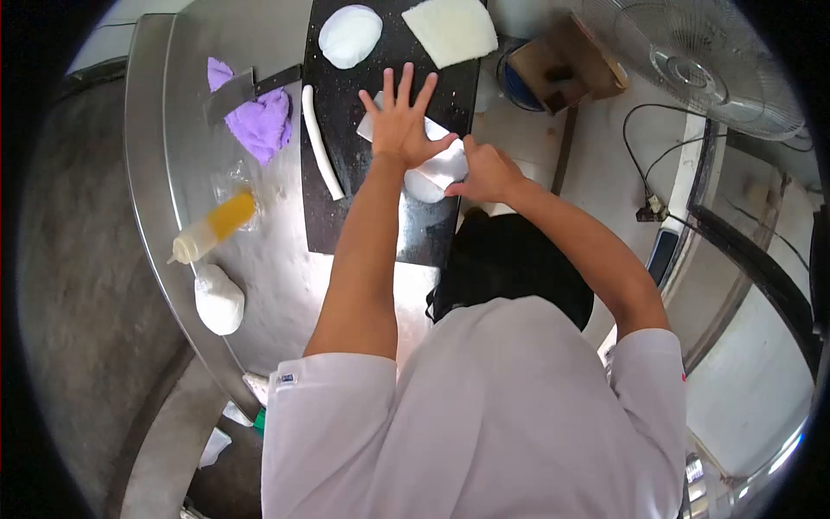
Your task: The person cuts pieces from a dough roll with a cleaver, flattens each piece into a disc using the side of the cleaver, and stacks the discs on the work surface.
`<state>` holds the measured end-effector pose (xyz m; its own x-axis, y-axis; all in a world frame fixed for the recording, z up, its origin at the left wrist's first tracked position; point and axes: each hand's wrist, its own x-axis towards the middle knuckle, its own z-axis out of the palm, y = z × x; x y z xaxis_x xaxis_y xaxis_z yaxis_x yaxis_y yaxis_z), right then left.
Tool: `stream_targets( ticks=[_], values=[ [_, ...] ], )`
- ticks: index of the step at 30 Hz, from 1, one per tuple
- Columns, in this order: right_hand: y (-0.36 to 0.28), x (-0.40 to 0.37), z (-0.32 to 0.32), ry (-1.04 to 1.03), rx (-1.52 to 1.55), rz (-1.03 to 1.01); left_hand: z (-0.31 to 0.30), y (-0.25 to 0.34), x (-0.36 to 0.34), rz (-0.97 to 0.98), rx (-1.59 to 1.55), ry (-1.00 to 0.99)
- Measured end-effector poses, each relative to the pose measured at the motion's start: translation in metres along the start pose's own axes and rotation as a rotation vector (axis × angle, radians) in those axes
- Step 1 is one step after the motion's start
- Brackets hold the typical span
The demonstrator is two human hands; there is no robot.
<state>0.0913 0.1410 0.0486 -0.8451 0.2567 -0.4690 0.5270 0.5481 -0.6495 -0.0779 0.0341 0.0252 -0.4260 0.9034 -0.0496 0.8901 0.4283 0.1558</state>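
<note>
Metal sheet is being pressed onto white disc by spread left hand, pinched by right hand. Even pressure's being needed.

Kitchen or food-prep workspace, we'd say: stainless steel counter, black board with dough-like pieces, cleaver on purple cloth, squeeze bottle of yellow liquid. We also see a big fan and cables alongside.

Two hands, one white strip, one squeeze bottle, one fan
</note>
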Motion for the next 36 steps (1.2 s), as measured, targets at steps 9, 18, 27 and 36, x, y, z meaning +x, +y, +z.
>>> stream_targets(
  ticks=[9,18,27,36],
  values=[
    [0.03,-0.024,0.014,-0.07,0.022,-0.007,0.005,0.018,-0.004,0.167,-0.09,-0.081],
    [0.032,-0.06,0.055,-0.004,0.059,-0.046,0.014,0.031,-0.041,0.25,-0.095,-0.131],
    [0.061,0.011,-0.02,-0.048,-0.223,-0.295,0.015,0.031,0.006,-0.04,-0.094,0.149],
    [0.078,-0.024,0.017,-0.032,-0.137,-0.199,0.018,0.042,-0.024,0.105,-0.128,-0.003]
  ],
)
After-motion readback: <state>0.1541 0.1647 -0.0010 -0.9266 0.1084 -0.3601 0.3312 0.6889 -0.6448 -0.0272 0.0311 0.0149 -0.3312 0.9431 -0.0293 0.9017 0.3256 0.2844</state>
